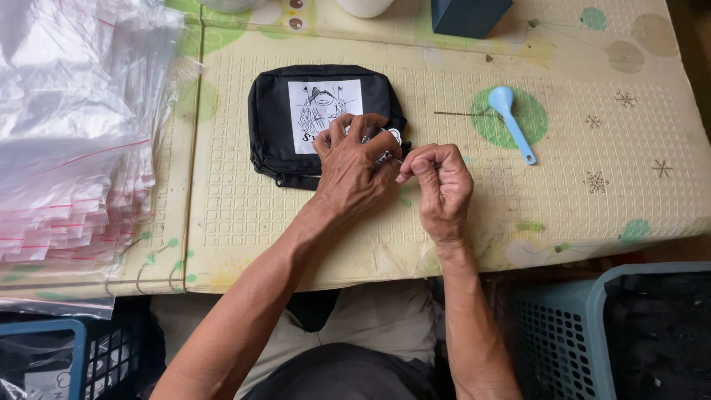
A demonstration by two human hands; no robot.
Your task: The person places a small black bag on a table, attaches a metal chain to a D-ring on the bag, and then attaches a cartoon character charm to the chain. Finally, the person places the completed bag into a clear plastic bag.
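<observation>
Black pouch (326,122) bears a white drawn patch (324,111).

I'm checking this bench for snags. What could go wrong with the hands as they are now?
The left hand and right hand pinch a small metal piece at the black pouch corner; such a fine grip could slip. The stacked clear bags overhang the table edge and might slide off.
</observation>
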